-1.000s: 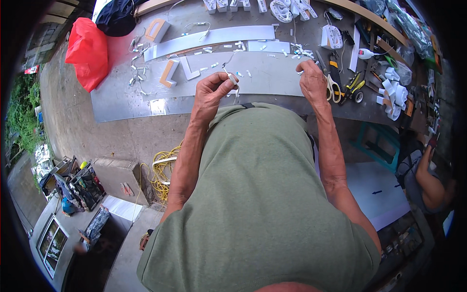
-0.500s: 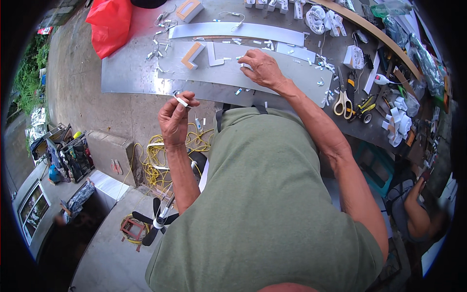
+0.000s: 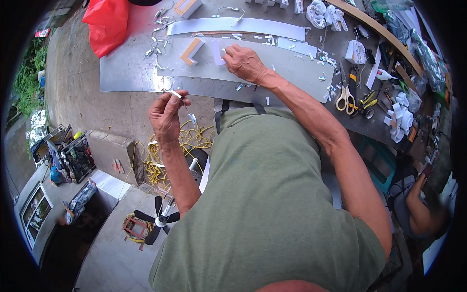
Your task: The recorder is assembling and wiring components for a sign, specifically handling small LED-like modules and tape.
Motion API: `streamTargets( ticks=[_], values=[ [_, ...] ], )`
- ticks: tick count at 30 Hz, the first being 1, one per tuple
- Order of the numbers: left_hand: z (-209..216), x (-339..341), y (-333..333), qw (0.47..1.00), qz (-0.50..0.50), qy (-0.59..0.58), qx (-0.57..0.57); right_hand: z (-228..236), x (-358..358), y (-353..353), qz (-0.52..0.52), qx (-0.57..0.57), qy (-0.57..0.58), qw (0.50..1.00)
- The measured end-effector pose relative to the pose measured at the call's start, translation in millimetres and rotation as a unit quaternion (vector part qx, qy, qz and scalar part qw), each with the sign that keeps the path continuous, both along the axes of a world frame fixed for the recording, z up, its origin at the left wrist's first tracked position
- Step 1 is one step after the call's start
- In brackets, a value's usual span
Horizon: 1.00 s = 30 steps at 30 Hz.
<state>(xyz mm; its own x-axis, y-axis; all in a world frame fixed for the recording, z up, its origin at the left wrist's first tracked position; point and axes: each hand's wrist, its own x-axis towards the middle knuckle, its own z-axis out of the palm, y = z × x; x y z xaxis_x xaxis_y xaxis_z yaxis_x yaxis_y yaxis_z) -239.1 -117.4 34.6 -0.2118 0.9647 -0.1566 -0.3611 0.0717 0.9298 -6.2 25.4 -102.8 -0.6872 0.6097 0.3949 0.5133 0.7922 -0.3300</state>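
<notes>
My left hand (image 3: 165, 117) is raised in front of the table's near edge. Its thumb and fingers pinch a small white light module (image 3: 175, 94), and a second module (image 3: 193, 118) dangles below on a thin wire. Over the grey metal sheet (image 3: 287, 78), my right hand (image 3: 245, 64) has its fingers closed at the edge of a flat white L-shaped piece (image 3: 217, 51), which looks tilted. A small white bit shows at those fingertips; what it is I cannot make out. Left of it stands an L-shaped block with a tan face (image 3: 191, 51).
A long white strip (image 3: 238, 27) and scattered modules lie across the table. Scissors (image 3: 345, 100), pliers (image 3: 367, 104) and white coils (image 3: 317, 14) are at the right. A red bag (image 3: 106, 27) hangs at the far left. Below are yellow cable (image 3: 155, 163) and a fan (image 3: 159, 221).
My right hand has moved left to the L-shaped piece, which has shifted and tilted slightly. My left hand has moved a little left, and the dangling module now hangs clearly below it.
</notes>
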Motion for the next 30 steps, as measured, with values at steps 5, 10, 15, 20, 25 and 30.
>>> streamTargets(
  ticks=[5,10,15,20,25,30],
  values=[
    [-8.1,39.0,36.4,0.99,-0.068,0.092,-0.082,31.4,85.9,-35.5,-0.057,-0.025,0.009,0.998],
    [-36.4,90.4,80.5,0.964,-0.197,0.116,-0.136,25.2,161.7,-66.0,-0.143,-0.059,-0.03,0.988],
    [-66.8,143.5,110.3,0.932,-0.279,0.188,-0.134,20.6,180.7,-74.6,-0.169,-0.131,-0.001,0.977],
    [-72.9,181.6,120.6,0.913,-0.315,0.227,-0.128,52.4,171.3,-77.0,-0.323,-0.319,0.191,0.87],
    [-79.0,196.6,119.5,0.908,-0.307,0.254,-0.128,60.8,150.5,-81.6,-0.317,-0.496,0.315,0.745],
    [-85.8,196.9,123.9,0.885,-0.322,0.288,-0.172,51.8,157.3,-76.8,-0.328,-0.489,0.252,0.768]
  ],
)
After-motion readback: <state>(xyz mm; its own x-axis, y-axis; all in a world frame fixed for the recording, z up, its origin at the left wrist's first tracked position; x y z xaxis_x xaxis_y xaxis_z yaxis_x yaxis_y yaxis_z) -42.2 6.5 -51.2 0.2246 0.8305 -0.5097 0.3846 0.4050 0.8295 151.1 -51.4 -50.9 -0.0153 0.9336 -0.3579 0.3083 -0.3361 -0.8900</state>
